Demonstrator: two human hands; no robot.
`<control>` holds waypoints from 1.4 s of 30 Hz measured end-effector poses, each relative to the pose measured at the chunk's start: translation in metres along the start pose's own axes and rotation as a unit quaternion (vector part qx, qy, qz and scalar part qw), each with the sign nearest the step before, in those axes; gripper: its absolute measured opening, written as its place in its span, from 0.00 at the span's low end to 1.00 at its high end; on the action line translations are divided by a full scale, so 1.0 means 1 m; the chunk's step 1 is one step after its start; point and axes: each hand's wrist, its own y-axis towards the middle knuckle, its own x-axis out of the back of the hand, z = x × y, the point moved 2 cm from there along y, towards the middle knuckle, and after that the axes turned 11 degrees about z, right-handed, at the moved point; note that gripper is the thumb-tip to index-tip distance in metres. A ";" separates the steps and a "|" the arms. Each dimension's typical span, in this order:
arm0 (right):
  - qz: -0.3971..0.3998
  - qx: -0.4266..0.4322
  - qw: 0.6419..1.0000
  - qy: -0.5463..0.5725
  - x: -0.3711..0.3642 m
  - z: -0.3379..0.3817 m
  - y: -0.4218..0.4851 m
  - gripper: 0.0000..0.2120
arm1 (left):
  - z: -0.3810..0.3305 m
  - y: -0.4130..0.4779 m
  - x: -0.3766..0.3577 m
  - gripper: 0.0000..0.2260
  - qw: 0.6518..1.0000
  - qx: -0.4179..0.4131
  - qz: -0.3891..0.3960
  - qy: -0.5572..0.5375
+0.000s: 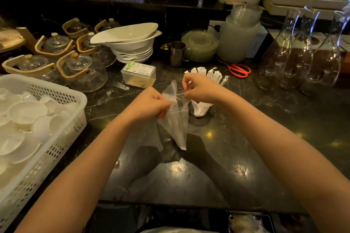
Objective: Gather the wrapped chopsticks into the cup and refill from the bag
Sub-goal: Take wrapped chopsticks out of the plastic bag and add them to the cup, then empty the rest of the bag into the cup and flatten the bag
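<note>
A thin clear plastic bag [177,126] hangs above the dark marble counter, its pointed bottom corner down. My left hand [151,105] pinches its upper left edge. My right hand [200,88] pinches the upper right edge, and the two hands hold the top apart. I cannot tell what the bag holds. Behind my right hand stands a glass cup [200,109] with white paper-wrapped chopsticks [214,74] fanned out of its top. The cup's middle is hidden by my right wrist.
A white basket [62,92] of small white dishes sits at the left. Glass teapots [81,70], stacked white bowls [132,43], a toothpick box [138,74] and a metal jug [177,54] stand behind. Red scissors [239,70] and glass carafes [295,53] are at the right.
</note>
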 end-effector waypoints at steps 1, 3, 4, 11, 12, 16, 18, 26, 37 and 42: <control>-0.003 -0.017 1.000 0.002 0.003 -0.004 0.000 0.13 | 0.002 -0.001 0.006 0.19 1.000 0.016 -0.025 0.004; -0.010 -0.047 0.999 0.004 0.007 -0.011 -0.001 0.13 | 0.003 -0.004 0.016 0.20 0.996 0.040 -0.074 0.008; -0.011 -0.060 0.998 0.010 0.009 -0.015 -0.002 0.12 | 0.002 -0.005 0.019 0.20 0.994 0.047 -0.096 0.011; -0.023 -0.108 0.993 0.048 0.019 -0.030 -0.003 0.12 | -0.006 -0.005 0.016 0.15 0.974 0.052 -0.203 0.091; -0.032 -0.110 0.992 0.058 0.019 -0.031 -0.002 0.12 | -0.006 -0.004 0.016 0.15 0.973 0.051 -0.205 0.091; -0.038 -0.114 0.990 0.080 0.013 -0.037 -0.003 0.12 | -0.007 -0.001 0.014 0.17 0.974 0.030 -0.208 0.082; -0.018 -0.112 0.990 0.083 0.011 -0.037 -0.005 0.11 | -0.007 0.002 0.014 0.19 0.977 0.013 -0.197 0.076; 0.101 -0.025 0.994 -0.039 0.003 -0.022 -0.001 0.29 | -0.009 0.019 0.005 0.13 0.991 -0.027 -0.094 0.089; 0.061 -0.015 0.995 0.079 -0.014 -0.021 0.008 0.15 | 0.075 -0.016 -0.051 0.30 0.928 0.150 0.168 -0.296; 0.072 0.012 0.990 0.119 -0.011 -0.004 0.005 0.13 | 0.102 -0.013 -0.081 0.42 0.767 0.132 0.190 -0.598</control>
